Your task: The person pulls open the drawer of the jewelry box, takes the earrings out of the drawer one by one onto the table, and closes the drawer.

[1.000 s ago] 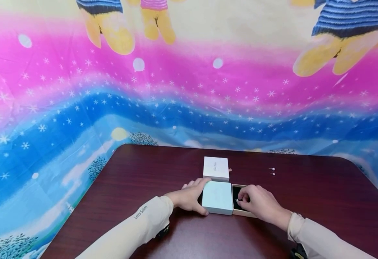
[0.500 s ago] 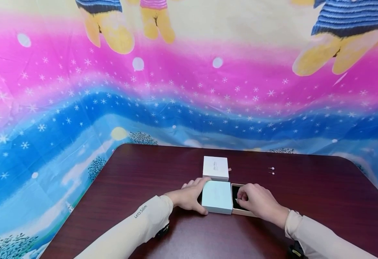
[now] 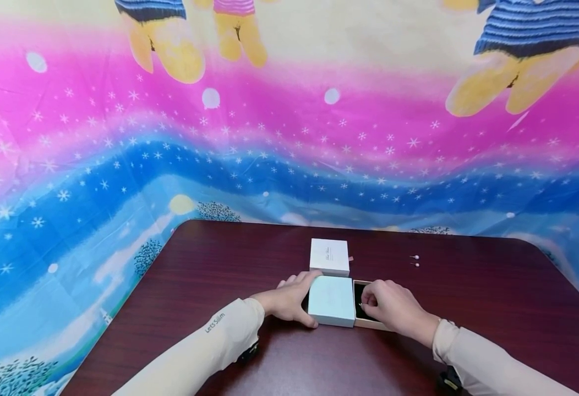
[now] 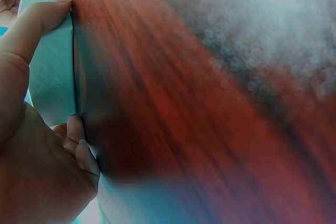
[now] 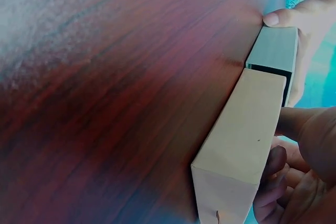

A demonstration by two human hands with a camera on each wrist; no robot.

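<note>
Tight pinch: my right hand (image 3: 400, 309) nips a tiny silvery piece (image 3: 361, 306) over the drawer (image 3: 370, 324).
My left hand (image 3: 289, 300) straddles the pale-green sleeve (image 3: 331, 300), thumb and fingers wide, presumably steadying it; pearl studs (image 3: 416, 265) lie towards the table's (image 3: 497, 300) far edge.

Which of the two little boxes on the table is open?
The pale blue box, the one nearer the person and held by the left hand: its drawer sticks out beneath the right hand. The white box behind looks closed.

Left hand (image 3: 289, 302) against pale-blue box (image 3: 331, 300)
</note>
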